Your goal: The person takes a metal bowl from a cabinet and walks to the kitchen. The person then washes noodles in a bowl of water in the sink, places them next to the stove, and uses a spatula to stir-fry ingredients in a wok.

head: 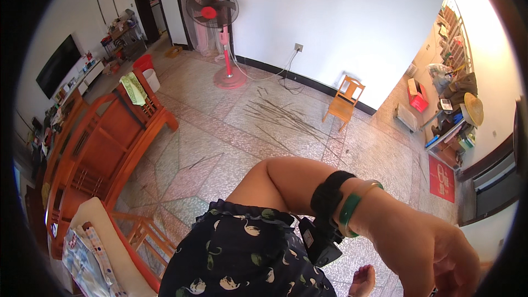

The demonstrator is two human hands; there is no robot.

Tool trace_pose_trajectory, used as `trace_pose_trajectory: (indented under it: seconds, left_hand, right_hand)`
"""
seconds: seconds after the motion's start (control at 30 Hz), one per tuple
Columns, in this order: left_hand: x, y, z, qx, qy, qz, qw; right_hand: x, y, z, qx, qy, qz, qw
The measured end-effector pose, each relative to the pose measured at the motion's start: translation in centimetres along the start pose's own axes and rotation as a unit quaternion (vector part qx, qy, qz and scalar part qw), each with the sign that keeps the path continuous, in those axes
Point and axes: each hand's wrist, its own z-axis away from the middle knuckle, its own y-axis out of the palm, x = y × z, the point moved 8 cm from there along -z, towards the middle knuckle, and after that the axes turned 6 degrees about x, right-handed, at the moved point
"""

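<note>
My left forearm reaches across to the lower right, in front of a dark swan-print garment (251, 255). At its end, my left hand (437, 251) has bent fingers, partly cut off by the bottom edge; whether anything lies in them is hidden. Around the wrist sit a green-and-pale bangle (350, 210) and a black strap (330, 192) carrying a small black camera (319, 243). Below the forearm shows what looks like a bare foot (363, 280). My right hand is out of view. Thin sticks (284, 117) lie scattered on the tiled floor ahead.
A wooden bench (103, 144) with a green towel (134, 88) stands left. Folded cloth (88, 260) lies lower left. A pedestal fan (227, 57), its cord plugged into the wall, stands ahead. Right are a small wooden chair (341, 105), red mat (441, 179) and loaded rack (443, 134).
</note>
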Motion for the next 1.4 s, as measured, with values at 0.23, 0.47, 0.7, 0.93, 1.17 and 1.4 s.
trace_pose_trajectory:
  seconds: [0.23,0.47,0.7,0.93,1.17,1.4]
  left_hand:
    - [6.5,-6.3,5.0,-0.232,-0.151,0.023,0.961]
    - [12.0,-12.1,21.2,-0.535,-0.317,-0.029,0.783]
    - [14.5,-10.0,31.0,-0.659,-0.267,0.037,0.702]
    - [16.7,-15.8,29.2,-0.661,-0.263,0.076,0.699]
    - [20.2,-23.8,28.7,-0.672,-0.235,0.137,0.688]
    - [20.7,-33.0,29.1,-0.647,-0.215,0.151,0.716]
  right_hand:
    - [0.4,-3.0,4.3,-0.043,-0.032,-0.012,0.998]
    - [-0.6,-8.0,10.8,-0.168,-0.056,-0.062,0.982]
    - [-0.9,-9.4,16.5,-0.287,-0.074,-0.113,0.948]
    - [1.4,-9.8,15.6,-0.313,-0.100,-0.091,0.940]
    - [6.7,-11.5,10.9,-0.336,-0.097,-0.064,0.935]
    - [14.5,-13.5,5.1,-0.348,-0.108,-0.002,0.931]
